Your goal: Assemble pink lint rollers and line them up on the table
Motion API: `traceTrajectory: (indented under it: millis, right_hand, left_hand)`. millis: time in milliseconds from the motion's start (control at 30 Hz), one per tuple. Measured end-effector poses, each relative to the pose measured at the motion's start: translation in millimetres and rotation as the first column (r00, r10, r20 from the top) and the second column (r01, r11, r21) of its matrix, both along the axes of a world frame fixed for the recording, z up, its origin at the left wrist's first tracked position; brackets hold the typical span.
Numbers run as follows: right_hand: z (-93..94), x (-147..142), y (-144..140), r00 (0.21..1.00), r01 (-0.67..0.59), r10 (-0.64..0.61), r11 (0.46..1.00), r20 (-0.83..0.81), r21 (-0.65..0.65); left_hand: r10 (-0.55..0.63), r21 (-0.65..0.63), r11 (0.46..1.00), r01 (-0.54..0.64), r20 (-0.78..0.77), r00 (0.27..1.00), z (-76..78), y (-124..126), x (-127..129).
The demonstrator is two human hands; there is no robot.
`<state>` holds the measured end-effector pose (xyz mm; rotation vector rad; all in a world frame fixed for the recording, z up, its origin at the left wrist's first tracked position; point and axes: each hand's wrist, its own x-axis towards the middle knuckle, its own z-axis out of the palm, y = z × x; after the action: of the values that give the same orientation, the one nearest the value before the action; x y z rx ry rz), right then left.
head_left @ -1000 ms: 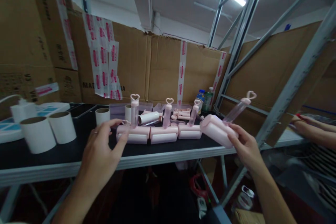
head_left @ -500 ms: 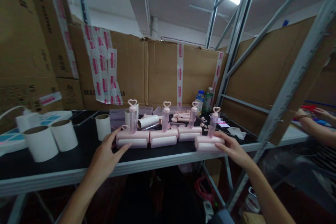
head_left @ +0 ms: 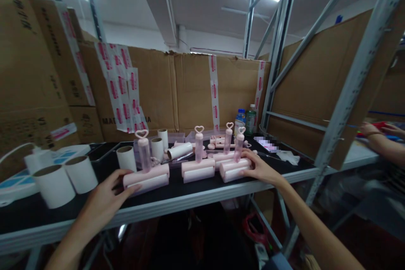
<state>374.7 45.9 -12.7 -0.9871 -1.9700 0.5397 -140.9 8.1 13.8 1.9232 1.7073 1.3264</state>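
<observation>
Your left hand (head_left: 106,196) lies at lower left of the frame, fingers spread flat, fingertips touching the left end of the leftmost pink roller (head_left: 146,178). That roller sits tilted on the black table (head_left: 177,192), its heart-topped handle upright, and apart from the others. Your right hand (head_left: 260,168) lies right of centre, fingers loosely curled against the right end of the rightmost pink roller (head_left: 236,168). Between the two stands the middle pink roller (head_left: 198,169), with a fourth roller (head_left: 225,156) just behind, partly covered.

Judgement: the step in hand looks like closing up the row. Push with flat fingers low on the bases, not on the handles, since the tall handles would likely tip. Square the tilted left unit before it meets the middle one. Keep the bases back from the table's front edge.

White cardboard cores (head_left: 53,184) stand at far left; smaller cores (head_left: 126,158) stand behind the rollers. Two bottles (head_left: 245,120) stand by the shelf upright.

Hard to make out: small pink parts behind the row are blurred. A patch on the table at right is pixelated. Another person's forearm (head_left: 384,145) enters at the right edge; what that person's hand holds cannot be told. Your right thumb is hidden behind the roller.
</observation>
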Motion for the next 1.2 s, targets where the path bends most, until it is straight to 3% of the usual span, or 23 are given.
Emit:
traceTrajectory:
  millis: [133, 267, 400, 567, 933, 1200]
  right_hand:
    - [-3.8, -3.0, 4.1, 0.999, -0.033, 0.032, 0.999, -0.037, -0.028]
    - [-4.5, -3.1, 6.6, 0.999, -0.039, 0.037, 0.997, -0.039, -0.067]
    - [1.0, -1.1, 10.3, 0.999, -0.028, 0.030, 0.996, 0.028, -0.079]
    - [8.8, -2.8, 17.7, 0.992, -0.065, 0.071, 0.996, 0.108, -0.056]
    - [11.2, -17.9, 21.4, 0.980, -0.125, 0.122, 0.992, 0.158, 0.008]
    - [10.9, -18.7, 20.8, 0.980, -0.121, 0.118, 0.993, 0.162, 0.012]
  left_hand:
    - [-0.090, -0.170, 0.978, 0.119, 0.167, 0.982, 20.4, -21.9, -12.3]
    - [-0.195, -0.171, 0.959, 0.228, 0.186, 0.963, 30.6, -35.5, 22.5]
    - [-0.333, -0.061, 0.938, 0.340, 0.105, 0.937, 12.7, -27.2, 80.6]
    - [-0.320, 0.116, 0.939, 0.324, -0.058, 0.946, -15.3, 0.3, 120.6]
    - [-0.438, 0.057, 0.884, 0.464, -0.247, 0.864, -0.7, 29.0, 132.8]
    - [-0.420, 0.039, 0.892, 0.451, -0.298, 0.857, 6.6, 25.4, 105.4]
